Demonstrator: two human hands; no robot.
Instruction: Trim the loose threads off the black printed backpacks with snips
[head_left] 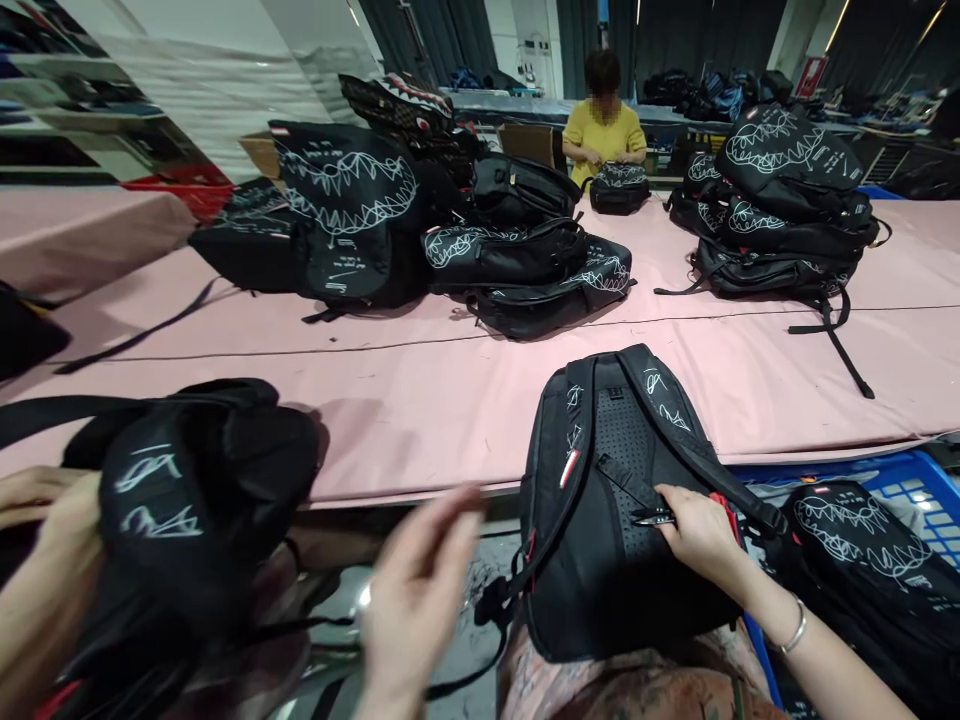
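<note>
The right hand (701,530) is laid palm-down on the back panel of a black fabric backpack with perforated mesh padding and white scribbled markings (600,520), which is stood upright against the lap at the near edge of the pink cloth-covered table (420,400). The fingers are curled around a small dark metal tool (651,518), pinched against a strap, with a thin bangle worn at the wrist. The left hand (416,590) is raised in mid-air left of the backpack, blurred, with fingers spread loosely and nothing grasped. At far left, another person's hands (45,530) are pressed onto a second black backpack (187,500). Rounded heaps of matching bags (772,200) are piled farther along the table, where a seated person in a yellow shirt (604,130) is seen.
</note>
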